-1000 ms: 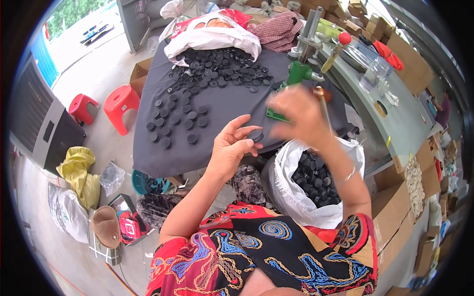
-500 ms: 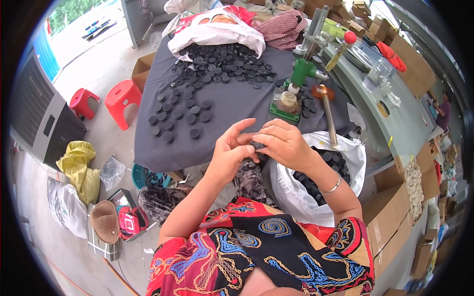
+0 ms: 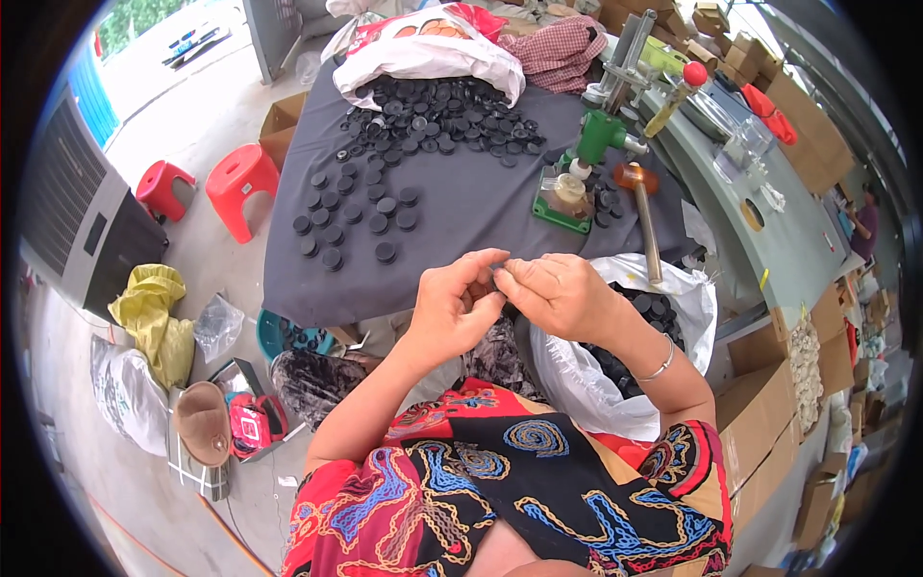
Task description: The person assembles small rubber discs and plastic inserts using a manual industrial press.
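Note:
Both hands meet in front of my chest, over the table's near edge. My left hand curls its fingers round a small black round cap, most of which is hidden. The fingertips of my right hand pinch at that same cap from the other side. On the dark cloth beyond lie several loose black discs, and behind them a heap of black discs spills from a white and red sack. Below my right forearm stands an open white sack holding more black pieces.
A green hand press stands at the table's right, with a mallet beside it. Red stools and a grey cooler are at left. A teal basin sits below the table edge; cardboard boxes stand at right.
My fingers have closed further over the cap, which shows less than before. Both hands sit slightly lower against the table, and the view has shifted a little.

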Demonstrator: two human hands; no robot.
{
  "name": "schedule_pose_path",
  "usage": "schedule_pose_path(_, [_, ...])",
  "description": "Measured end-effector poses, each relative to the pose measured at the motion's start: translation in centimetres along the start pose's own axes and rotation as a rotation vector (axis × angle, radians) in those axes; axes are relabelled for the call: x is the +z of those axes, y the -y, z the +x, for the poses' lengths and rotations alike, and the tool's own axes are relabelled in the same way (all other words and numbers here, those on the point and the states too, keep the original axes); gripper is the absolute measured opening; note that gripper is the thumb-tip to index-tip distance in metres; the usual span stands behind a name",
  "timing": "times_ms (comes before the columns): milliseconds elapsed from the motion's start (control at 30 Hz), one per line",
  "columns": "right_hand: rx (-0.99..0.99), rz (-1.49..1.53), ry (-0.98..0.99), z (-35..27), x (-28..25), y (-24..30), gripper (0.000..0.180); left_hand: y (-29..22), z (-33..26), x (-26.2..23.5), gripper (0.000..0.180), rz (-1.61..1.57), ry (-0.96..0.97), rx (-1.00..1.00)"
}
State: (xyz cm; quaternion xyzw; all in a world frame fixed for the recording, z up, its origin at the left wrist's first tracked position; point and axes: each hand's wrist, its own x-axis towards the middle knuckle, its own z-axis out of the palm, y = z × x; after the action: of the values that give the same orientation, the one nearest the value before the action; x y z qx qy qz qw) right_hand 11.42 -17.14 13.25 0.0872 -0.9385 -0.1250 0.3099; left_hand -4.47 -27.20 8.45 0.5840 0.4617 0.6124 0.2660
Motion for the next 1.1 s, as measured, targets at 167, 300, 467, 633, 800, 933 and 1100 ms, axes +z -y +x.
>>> schedule_pose_path(167, [-0.021, 0.063, -0.082, 0.3, -0.2, 0.8, 0.029, 0.4, 0.0, -0.6, 0.037, 0.036, 0.006, 0.053])
schedule_pose_path(300, [0.009, 0.122, -0.091, 0.2, 0.0, 0.5, 0.026, 0.6, -0.3, -0.6, 0.038, -0.164, 0.022, 0.039])
schedule_pose_path(467, [0.034, 0.136, -0.036, 0.2, -0.4, 0.7, 0.023, -0.8, -0.5, -0.7, 0.038, -0.057, 0.034, 0.000])
schedule_pose_path(633, [0.082, 0.286, -0.152, -0.5, 1.0, 0.7, 0.028, 0.5, -0.5, -1.2, 0.039, -0.070, 0.049, 0.008])
schedule_pose_path(800, [0.159, 0.420, -0.203, -0.5, 1.0, 0.7, 0.033, 0.2, -0.6, -1.3, 0.040, -0.289, 0.071, -0.030])
schedule_pose_path(933, [0.179, 0.448, -0.240, -0.6, 1.2, 0.8, 0.034, 0.3, -0.7, -1.3, 0.041, -0.450, 0.086, -0.127])
schedule_pose_path(1100, [0.187, 0.467, -0.285, -1.0, 1.8, 0.7, 0.035, 0.1, -0.7, -0.8, 0.041, -0.515, 0.086, -0.119])
